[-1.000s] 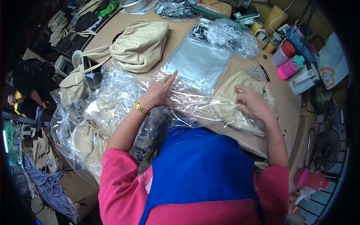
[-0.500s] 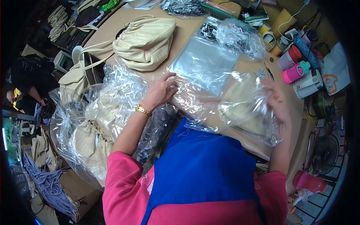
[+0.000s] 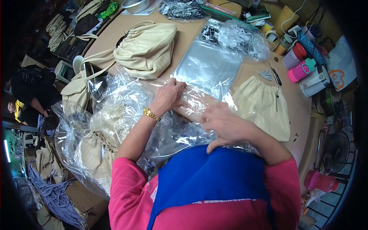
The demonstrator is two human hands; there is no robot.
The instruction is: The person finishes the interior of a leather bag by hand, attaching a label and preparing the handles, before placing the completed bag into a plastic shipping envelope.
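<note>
A crumpled clear plastic bag [image 3: 180,132] spreads in front of me, across the table's near edge and against my blue apron. My left hand [image 3: 168,96], with a gold watch on its wrist, has its fingers closed on the plastic's upper part. Over the same plastic is my right hand [image 3: 226,124], slightly blurred, its thumb spread away from the fingers. A cream woven drawstring pouch [image 3: 262,109] lies flat and uncovered on the table to the right of that hand. Just beyond my hands rests a stack of flat clear bags [image 3: 209,69].
A stuffed cream woven bag [image 3: 145,50] stands at the back left. Bagged cream pouches [image 3: 96,153] fill the left side. Small snips [image 3: 275,76], a pink bottle [image 3: 301,73] and a white jug [image 3: 315,84] sit at the right. Another person [image 3: 32,90] is at far left.
The clear plastic has moved left off the cream pouch, which now lies bare. My right hand has come inward from the far right toward my left hand, which has shifted little.
</note>
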